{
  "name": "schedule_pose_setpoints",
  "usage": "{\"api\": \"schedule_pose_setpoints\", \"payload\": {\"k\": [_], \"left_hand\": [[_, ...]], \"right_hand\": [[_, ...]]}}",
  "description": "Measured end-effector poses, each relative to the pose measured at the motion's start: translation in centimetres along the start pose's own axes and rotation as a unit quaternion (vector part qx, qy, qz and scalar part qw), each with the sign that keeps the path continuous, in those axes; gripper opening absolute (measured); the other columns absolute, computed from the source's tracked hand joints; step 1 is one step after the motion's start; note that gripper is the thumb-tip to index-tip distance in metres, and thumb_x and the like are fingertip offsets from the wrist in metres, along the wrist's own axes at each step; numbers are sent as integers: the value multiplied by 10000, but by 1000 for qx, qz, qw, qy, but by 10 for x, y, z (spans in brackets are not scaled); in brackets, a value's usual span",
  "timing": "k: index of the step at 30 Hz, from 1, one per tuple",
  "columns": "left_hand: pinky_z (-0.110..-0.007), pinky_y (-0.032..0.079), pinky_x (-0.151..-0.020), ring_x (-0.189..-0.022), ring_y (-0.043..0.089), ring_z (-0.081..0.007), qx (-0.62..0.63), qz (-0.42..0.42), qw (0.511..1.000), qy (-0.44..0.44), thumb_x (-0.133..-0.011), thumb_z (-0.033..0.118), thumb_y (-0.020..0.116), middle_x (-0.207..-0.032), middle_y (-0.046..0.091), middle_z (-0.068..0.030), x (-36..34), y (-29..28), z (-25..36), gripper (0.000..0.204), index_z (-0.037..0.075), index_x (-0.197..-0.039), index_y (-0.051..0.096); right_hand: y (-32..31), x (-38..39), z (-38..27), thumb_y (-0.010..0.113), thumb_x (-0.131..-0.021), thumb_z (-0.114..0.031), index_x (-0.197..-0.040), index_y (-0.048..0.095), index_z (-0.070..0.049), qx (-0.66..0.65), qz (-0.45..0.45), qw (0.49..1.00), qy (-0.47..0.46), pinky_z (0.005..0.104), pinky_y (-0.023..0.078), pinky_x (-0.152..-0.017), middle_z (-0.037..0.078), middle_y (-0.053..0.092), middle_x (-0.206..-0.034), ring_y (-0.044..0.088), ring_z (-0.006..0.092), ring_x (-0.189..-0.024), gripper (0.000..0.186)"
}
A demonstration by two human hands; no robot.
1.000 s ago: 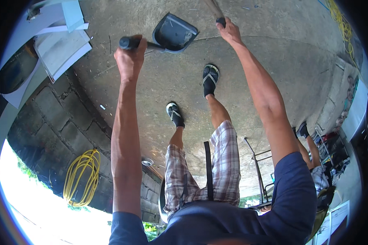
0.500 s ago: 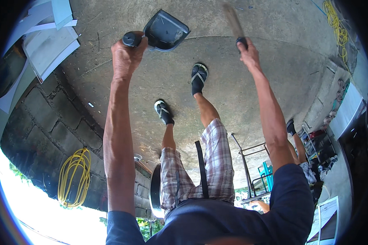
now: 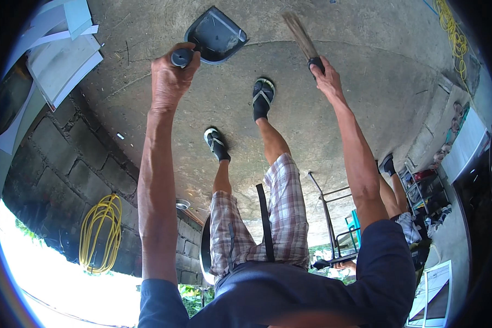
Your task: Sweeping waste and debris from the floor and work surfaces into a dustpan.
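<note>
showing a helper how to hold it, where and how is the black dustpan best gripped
Probably by the handle, just under its rounded end, reaching in from the wearer's side and wrapping the fingers around it. That end points up toward the camera, while the broad pan lies lower, beyond it. The left hand is closed around the handle there.

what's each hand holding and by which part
Left hand: black scoop-shaped dustpan, by its handle's top end. Right hand: slender brown broom, by its black end.
</note>
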State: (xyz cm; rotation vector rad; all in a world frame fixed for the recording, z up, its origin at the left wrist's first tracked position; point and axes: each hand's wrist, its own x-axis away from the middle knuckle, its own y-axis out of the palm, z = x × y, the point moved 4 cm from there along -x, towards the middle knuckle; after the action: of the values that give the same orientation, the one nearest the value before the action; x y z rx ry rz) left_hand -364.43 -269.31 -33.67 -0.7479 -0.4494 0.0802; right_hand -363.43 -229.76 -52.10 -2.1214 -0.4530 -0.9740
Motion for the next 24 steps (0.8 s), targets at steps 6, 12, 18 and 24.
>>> {"api": "schedule_pose_setpoints", "payload": {"k": [6, 12, 18, 24], "left_hand": [[-304, 547, -624, -685, 705, -181, -13, 4, 1000, 5, -814, 215, 721, -751, 704, -121, -4, 24, 10, 219, 47, -952, 698], [-313, 552, -640, -710, 713, -203, -42, 7, 999, -9, -813, 222, 717, -760, 707, -125, 0, 7, 6, 218, 50, -947, 698], [-269, 521, -638, -654, 644, -98, -33, 17, 999, -16, -827, 200, 706, -707, 677, -69, 4, 5, 3, 215, 79, -1006, 703], [-313, 561, -686, -746, 716, -203, -10, 25, 999, -35, -804, 234, 711, -792, 714, -121, 14, 0, 9, 235, 65, -967, 703]], "right_hand": [[41, -60, -8, 561, -905, -384, -1275, 483, -45, 45, 32, 998, 39, 478, 497, -884, 260, 647, -1068, 618, 432, -1025, 508], [84, 15, -51, 558, -910, -396, -1329, 462, -37, 43, -43, 994, -92, 460, 495, -895, 274, 640, -1078, 618, 429, -1023, 560], [70, 29, -36, 584, -916, -366, -1378, 429, -47, -46, -30, 998, -26, 449, 512, -871, 262, 632, -1120, 627, 409, -1034, 583], [67, 26, -36, 590, -920, -423, -1404, 393, -55, -50, -37, 997, 49, 423, 545, -769, 237, 635, -1116, 662, 368, -953, 639]]}}
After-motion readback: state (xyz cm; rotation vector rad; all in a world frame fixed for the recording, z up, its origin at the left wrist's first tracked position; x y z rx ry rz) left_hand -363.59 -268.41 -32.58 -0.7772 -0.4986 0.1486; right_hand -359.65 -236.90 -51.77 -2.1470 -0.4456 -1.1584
